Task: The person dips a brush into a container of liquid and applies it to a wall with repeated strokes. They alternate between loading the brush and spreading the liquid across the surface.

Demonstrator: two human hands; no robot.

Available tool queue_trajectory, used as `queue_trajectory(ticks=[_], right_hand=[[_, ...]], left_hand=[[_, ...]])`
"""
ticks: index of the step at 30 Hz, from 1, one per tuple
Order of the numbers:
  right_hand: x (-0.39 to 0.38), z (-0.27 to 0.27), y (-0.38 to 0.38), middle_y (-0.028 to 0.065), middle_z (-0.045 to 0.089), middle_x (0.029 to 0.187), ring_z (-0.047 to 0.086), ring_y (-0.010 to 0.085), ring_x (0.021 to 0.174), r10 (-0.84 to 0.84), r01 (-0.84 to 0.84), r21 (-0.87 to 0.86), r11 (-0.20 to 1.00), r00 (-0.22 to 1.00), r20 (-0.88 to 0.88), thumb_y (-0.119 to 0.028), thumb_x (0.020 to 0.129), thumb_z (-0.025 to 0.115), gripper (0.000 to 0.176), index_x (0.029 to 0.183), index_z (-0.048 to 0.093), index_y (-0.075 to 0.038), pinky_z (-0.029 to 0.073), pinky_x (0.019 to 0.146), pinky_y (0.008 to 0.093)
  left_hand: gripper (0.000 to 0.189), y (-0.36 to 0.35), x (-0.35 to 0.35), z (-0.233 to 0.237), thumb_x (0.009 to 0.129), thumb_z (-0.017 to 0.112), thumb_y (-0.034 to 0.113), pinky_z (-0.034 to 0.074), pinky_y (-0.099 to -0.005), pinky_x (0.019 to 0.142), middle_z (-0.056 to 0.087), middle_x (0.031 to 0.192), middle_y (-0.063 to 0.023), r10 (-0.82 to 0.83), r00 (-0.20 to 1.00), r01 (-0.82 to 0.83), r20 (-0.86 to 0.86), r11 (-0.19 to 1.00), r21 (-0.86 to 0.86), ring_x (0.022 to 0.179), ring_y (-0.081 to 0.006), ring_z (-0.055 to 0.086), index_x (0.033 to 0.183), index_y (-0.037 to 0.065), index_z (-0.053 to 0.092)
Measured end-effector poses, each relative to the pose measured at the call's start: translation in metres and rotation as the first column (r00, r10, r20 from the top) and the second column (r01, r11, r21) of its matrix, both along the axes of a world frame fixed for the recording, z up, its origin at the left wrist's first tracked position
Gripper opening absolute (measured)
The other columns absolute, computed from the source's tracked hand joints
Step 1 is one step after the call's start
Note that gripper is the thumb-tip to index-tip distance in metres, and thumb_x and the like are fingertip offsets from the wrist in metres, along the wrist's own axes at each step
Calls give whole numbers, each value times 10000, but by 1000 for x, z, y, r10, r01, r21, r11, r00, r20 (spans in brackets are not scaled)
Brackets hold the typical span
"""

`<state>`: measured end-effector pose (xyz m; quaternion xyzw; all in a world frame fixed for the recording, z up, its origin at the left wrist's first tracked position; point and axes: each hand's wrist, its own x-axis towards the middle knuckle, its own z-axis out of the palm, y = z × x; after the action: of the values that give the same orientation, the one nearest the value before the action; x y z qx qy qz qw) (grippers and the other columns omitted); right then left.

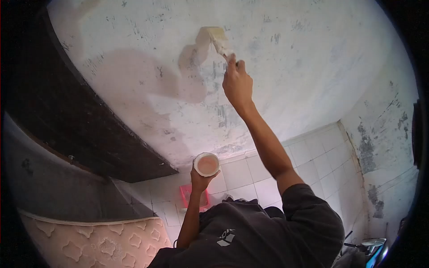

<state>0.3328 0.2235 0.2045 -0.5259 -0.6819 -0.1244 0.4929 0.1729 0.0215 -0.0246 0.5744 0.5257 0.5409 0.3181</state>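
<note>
My right hand (238,83) is closed round the handle of a paintbrush (219,41), raised high against the wall. The brush's pale, wide bristles appear to touch the white, patchy wall (286,80), though the exact contact is hard to make out. Lower down, my left hand (201,178) grips a round white tub (207,165) from the side and below. Pinkish liquid shows inside the tub, whose rim is smeared white. Grey scuffs and flaked spots mark the wall around the brush, and my arm casts a shadow to its left.
A dark door (76,102) stands along the left. Below it lies a pink quilted mattress (103,243). On the white tiled floor (237,174) sits a pink basket (204,200) near my left forearm. A stained side wall (380,152) rises at right, with assorted items (373,243) at lower right.
</note>
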Motion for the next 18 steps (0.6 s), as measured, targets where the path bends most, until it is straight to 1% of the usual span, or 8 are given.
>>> queue_trajectory(ticks=[2, 3, 5, 6, 7, 9, 15, 18], right_hand=[[-4, 11, 11, 194, 564, 889, 632, 318, 582, -129, 155, -109, 982, 968, 217, -16, 832, 508, 467, 1272, 450, 128, 526, 507, 389], [-7, 7, 14, 194, 564, 889, 632, 318, 582, -133, 160, -109, 981, 967, 216, -16, 832, 508, 467, 1272, 450, 128, 526, 507, 389], [-15, -2, 18, 208, 575, 900, 654, 320, 610, -108, 186, -202, 961, 933, 344, -19, 826, 516, 446, 1240, 463, 138, 549, 542, 381], [-16, -10, 14, 226, 589, 912, 669, 324, 658, -67, 166, -233, 958, 921, 383, -32, 823, 531, 341, 1117, 541, 141, 564, 573, 377], [-18, -19, 12, 226, 589, 912, 669, 324, 658, -71, 169, -229, 959, 920, 385, -32, 823, 531, 341, 1117, 541, 141, 564, 573, 377], [-21, -53, 11, 176, 622, 891, 683, 283, 730, -35, 194, -293, 936, 881, 472, -60, 815, 582, 140, 863, 686, 21, 579, 600, 347], [-22, -101, 5, 168, 660, 869, 684, 275, 796, 52, 254, -476, 842, 840, 540, -85, 813, 600, 124, 818, 718, -47, 579, 652, 333], [-10, -120, 11, 170, 678, 912, 686, 290, 831, 169, 195, -580, 791, 841, 514, -91, 810, 580, 139, 839, 706, -40, 563, 691, 388]], left_hand=[[689, 3, 1, 0, 593, 904, 152, 499, -377, 869, 634, 1074, -116, -16, 999, 16, 34, 1000, 18, 1002, -252, 615, 1155, 40, 522], [689, 3, 1, -1, 593, 904, 152, 499, -377, 869, 634, 1074, -116, -20, 999, 20, 33, 1000, 17, 1002, -252, 615, 1155, 40, 522], [690, 2, -1, 8, 596, 902, 141, 497, -372, 876, 633, 1077, -112, -35, 999, 34, 31, 999, 27, 1001, -245, 614, 1162, 42, 521], [690, 4, -3, 8, 596, 902, 141, 497, -372, 876, 633, 1077, -112, -38, 999, 37, 30, 999, 31, 1001, -245, 614, 1162, 42, 521], [691, 5, -4, 6, 595, 902, 139, 497, -373, 876, 633, 1079, -111, -51, 997, 48, 51, 998, 47, 1000, -243, 615, 1164, 42, 521], [693, 2, -4, 2, 595, 902, 137, 497, -374, 876, 633, 1081, -110, -69, 995, 65, 79, 997, 52, 999, -242, 615, 1165, 43, 520], [707, 5, -11, 0, 587, 908, 161, 499, -373, 872, 634, 1080, -114, -111, 994, 111, -3, 994, -21, 995, -233, 616, 1163, 38, 517], [710, 5, -8, -3, 586, 909, 169, 501, -372, 870, 638, 1080, -114, -138, 988, 139, 74, 990, -12, 990, -230, 618, 1161, 33, 516]])
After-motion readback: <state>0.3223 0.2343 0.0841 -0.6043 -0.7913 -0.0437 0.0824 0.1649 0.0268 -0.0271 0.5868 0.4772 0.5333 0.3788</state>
